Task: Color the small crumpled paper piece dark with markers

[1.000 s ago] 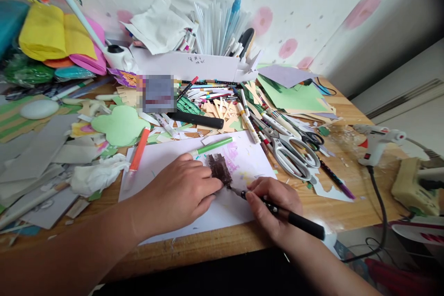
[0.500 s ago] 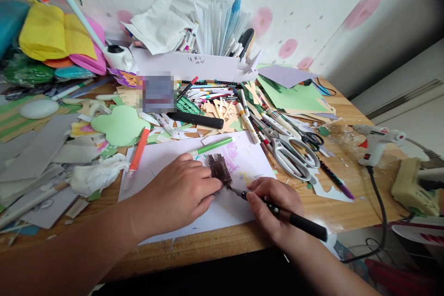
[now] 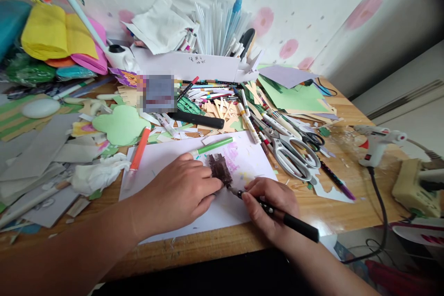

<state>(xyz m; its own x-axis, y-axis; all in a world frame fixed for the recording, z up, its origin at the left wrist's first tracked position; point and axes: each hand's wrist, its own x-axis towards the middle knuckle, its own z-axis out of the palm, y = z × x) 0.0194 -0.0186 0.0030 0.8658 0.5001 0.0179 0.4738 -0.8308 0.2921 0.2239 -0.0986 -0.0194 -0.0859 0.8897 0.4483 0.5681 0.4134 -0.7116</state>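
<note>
My right hand [image 3: 274, 206] grips a black-barrelled marker [image 3: 294, 224] with a brown band. Its tip meets the lower end of a small dark brown piece [image 3: 219, 170], apparently paper, with a notched top edge. My left hand [image 3: 182, 189] lies bent over a white paper sheet [image 3: 197, 225], its index fingertip pressing the brown piece's lower left edge; its other fingers are partly hidden. Pink and yellow marks colour the sheet beside the piece. A green marker [image 3: 213, 146] rests just above my left hand, and an orange marker [image 3: 140, 150] lies across the sheet's left edge.
Large scissors [image 3: 293, 157] lie right of the sheet among pens. A glue gun [image 3: 378, 145] and a power strip [image 3: 412, 189] are at the far right. Paper scraps [image 3: 38, 148] and crumpled tissue [image 3: 99, 173] cover the left. A white box [image 3: 208, 67] of supplies stands behind.
My right hand has shifted slightly left, and the marker's rear end has swung a little left with it. The left hand keeps its place on the brown piece.
</note>
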